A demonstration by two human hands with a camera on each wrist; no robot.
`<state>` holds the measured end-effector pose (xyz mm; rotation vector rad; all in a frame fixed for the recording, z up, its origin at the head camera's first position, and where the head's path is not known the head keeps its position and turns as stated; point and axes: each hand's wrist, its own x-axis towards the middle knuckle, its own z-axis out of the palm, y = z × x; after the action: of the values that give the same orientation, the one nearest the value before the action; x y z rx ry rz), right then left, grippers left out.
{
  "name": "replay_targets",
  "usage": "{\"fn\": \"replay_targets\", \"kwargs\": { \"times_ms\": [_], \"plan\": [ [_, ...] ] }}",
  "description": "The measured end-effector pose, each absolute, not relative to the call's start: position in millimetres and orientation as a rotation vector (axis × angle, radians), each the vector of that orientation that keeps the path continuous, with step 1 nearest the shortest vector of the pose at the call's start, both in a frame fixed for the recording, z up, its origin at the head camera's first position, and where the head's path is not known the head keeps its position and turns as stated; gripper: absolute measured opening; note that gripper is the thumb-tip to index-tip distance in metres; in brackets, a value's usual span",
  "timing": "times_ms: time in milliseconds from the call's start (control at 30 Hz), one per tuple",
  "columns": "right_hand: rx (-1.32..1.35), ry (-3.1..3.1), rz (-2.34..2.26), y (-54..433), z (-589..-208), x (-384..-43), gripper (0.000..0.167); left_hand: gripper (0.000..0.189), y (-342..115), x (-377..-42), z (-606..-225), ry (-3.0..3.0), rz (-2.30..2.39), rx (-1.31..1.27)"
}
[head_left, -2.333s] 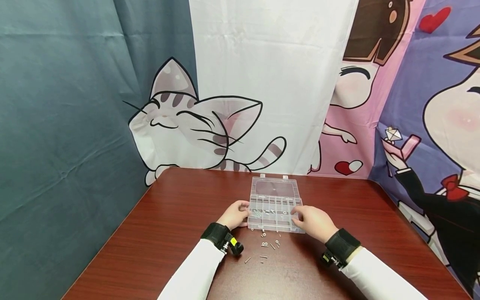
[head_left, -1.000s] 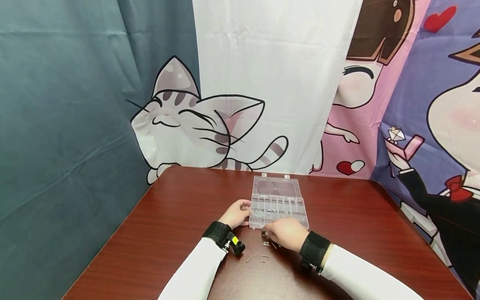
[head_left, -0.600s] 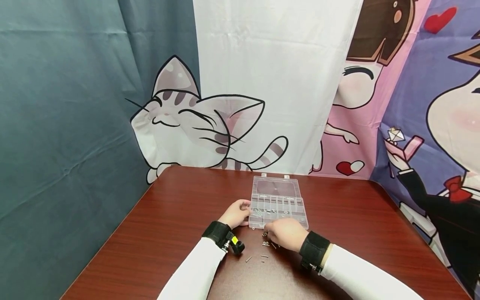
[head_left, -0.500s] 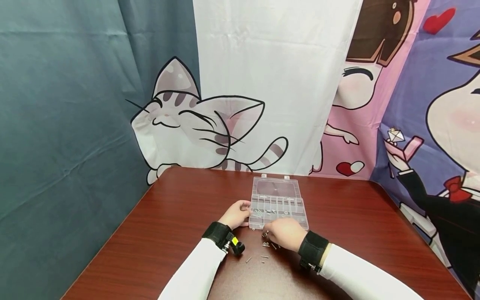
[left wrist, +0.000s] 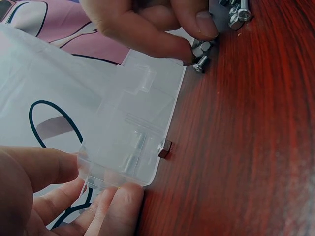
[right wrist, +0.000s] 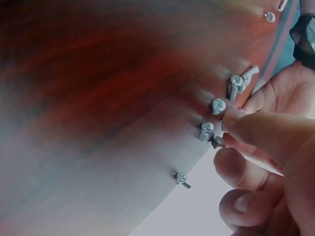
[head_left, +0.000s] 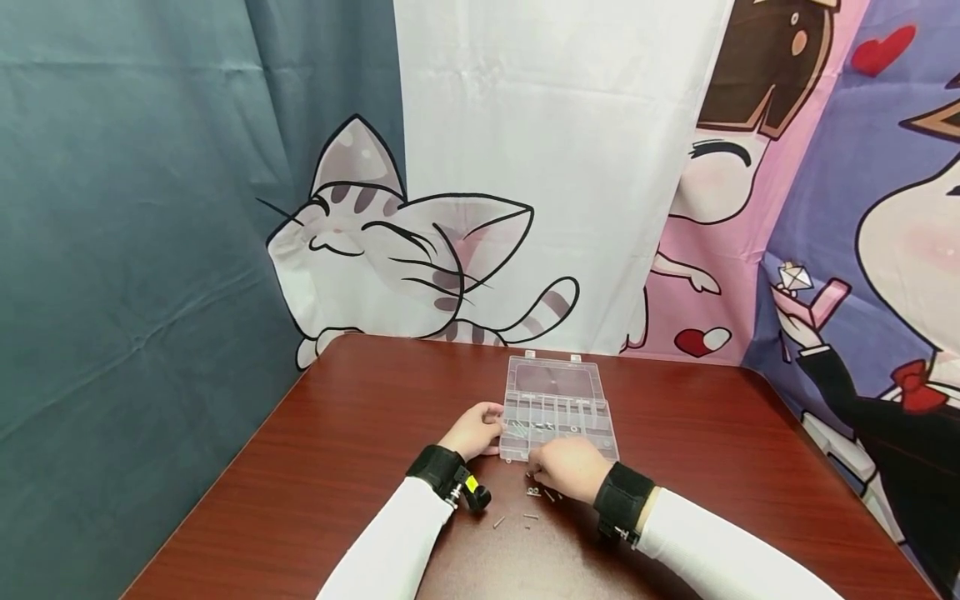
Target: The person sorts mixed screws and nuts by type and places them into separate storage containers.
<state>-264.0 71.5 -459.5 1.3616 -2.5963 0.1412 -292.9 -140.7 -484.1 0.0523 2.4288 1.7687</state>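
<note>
A clear plastic compartment box lies on the table with its lid folded back, several screws and a washer-like ring in its compartments. My left hand grips its left side, thumb above and fingers against the wall in the left wrist view. Just in front of the box, my right hand is down at the loose hardware. Its curled thumb and index finger close around a small metal screw, partly hidden by the fingertips. A nut sits against the box's front edge.
More loose hardware lies in front of the box: a pair of nuts, a screw and another screw nearer me. A printed cloth backdrop hangs behind the table's far edge.
My right hand has moved from the box's right side left and towards me, down to the loose hardware, where its fingers have stayed with small shifts. My left hand keeps its grip on the box.
</note>
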Motion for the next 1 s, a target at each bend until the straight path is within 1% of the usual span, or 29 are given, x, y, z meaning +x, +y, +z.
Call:
{"fn": "replay_targets", "kwargs": {
  "times_ms": [233, 600, 767, 1000],
  "plan": [
    [1.378, -2.645, 0.136, 73.1, -457.7, -264.8, 0.021, 0.040, -140.4, -292.4, -483.5, 2.430, 1.774, 0.061],
    [1.414, -2.658, 0.136, 78.6, -459.4, -265.1, 0.019, 0.040, -139.1, -292.4, -487.1, 2.431, 1.768, 0.050],
    [1.351, -2.666, 0.209, 89.9, -452.0, -267.6, 0.018, 0.039, -138.1, -292.4, -485.1, 2.437, 1.763, 0.055],
    [1.197, -2.620, 0.195, 113.9, -446.0, -275.9, 0.017, 0.040, -139.5, -293.3, -483.6, 2.438, 1.754, 0.045]
  ]
}}
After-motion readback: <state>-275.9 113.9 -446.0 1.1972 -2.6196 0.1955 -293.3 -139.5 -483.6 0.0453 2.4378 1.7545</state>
